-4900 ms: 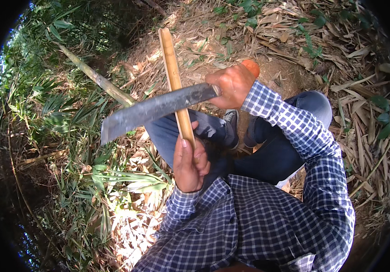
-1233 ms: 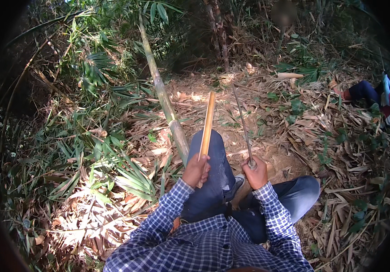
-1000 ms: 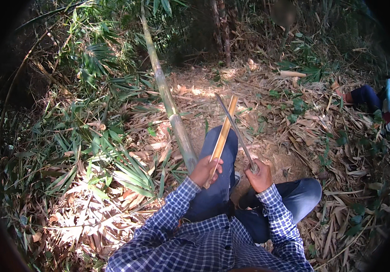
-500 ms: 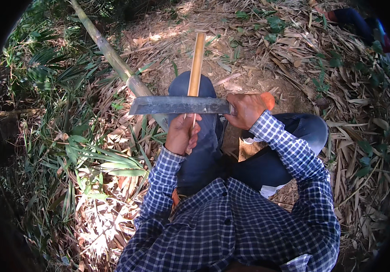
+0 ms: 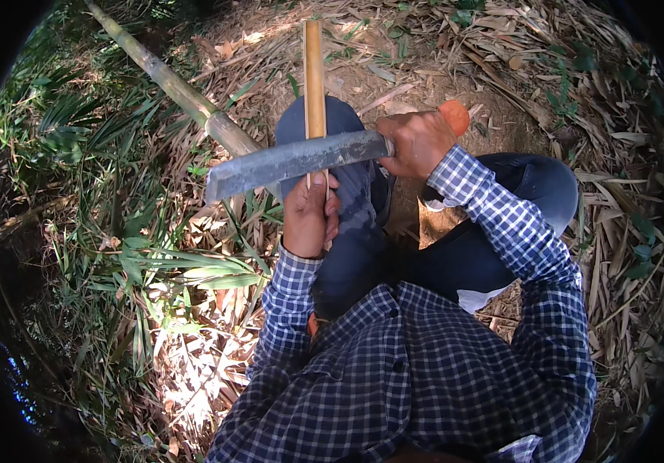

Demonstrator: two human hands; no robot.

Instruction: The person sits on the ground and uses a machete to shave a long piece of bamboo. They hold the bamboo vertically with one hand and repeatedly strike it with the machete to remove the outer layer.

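Observation:
A split bamboo strip, yellowish and grooved, points away from me over my bent left knee. My left hand is closed around its near end, where two thin edges show between thumb and fingers. Across the strip, just beyond those fingers, lies the broad dark blade of a machete, slanting with its tip lower at the left. My right hand is wrapped around the machete's handle, and a rounded orange end sticks out past the fist. The blade hides part of the strip.
A long bamboo pole runs along the ground from the far left toward my left knee. Green leafy plants grow at the left. Dry bamboo leaves litter the ground, with bare brown soil beyond my folded right leg.
The blade has tilted from nearly level, its tip dropping toward me and to the left. Both hands keep their holds. The whole view has shifted slightly.

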